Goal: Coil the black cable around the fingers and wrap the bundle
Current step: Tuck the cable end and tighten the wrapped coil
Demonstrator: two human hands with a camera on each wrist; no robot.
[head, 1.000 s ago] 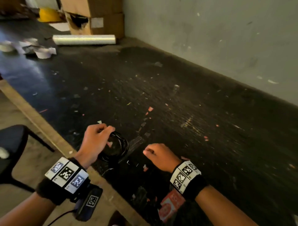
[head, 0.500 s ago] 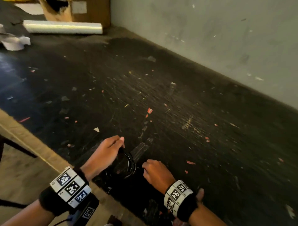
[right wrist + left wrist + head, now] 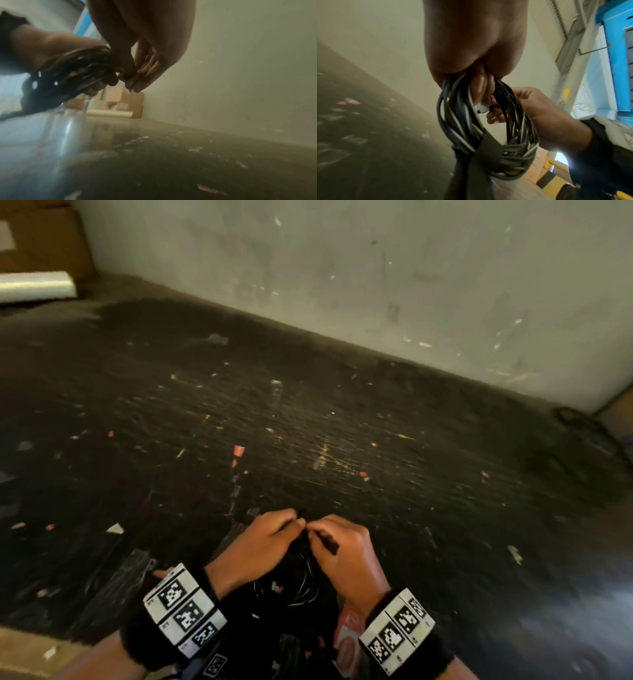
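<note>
From the head view, the left hand point(image 3: 260, 542) and right hand point(image 3: 342, 546) meet fingertip to fingertip above the dark, scuffed table point(image 3: 342, 446), and the black cable point(image 3: 298, 587) is only a faint ring of loops hanging between the wrists.

The left wrist view shows much more. The cable point(image 3: 488, 135) is a full coil of many turns, gripped at its top by the curled fingers point(image 3: 479, 83) of the left hand point(image 3: 474, 44). A flat dark strap point(image 3: 484, 151) crosses the lower part of the bundle. The right hand point(image 3: 544, 116) reaches in from the side, its fingertips pinched on a small pale connector point(image 3: 482, 108) inside the loop.

The right wrist view is blurred. It shows the right hand point(image 3: 145, 44) with fingers point(image 3: 145, 75) pressed together in a narrow pinch beside the coil point(image 3: 75, 75), probably on the cable end, though the end itself is hard to make out. Cardboard boxes point(image 3: 126, 102) and a pale roll point(image 3: 109, 114) stand at the far end of the table.

A second ago the left hand held the coil alone, with the right hand resting apart on the table. Half a second ago the right hand had drawn close; now both hands hold the bundle, raised off the surface.
</note>
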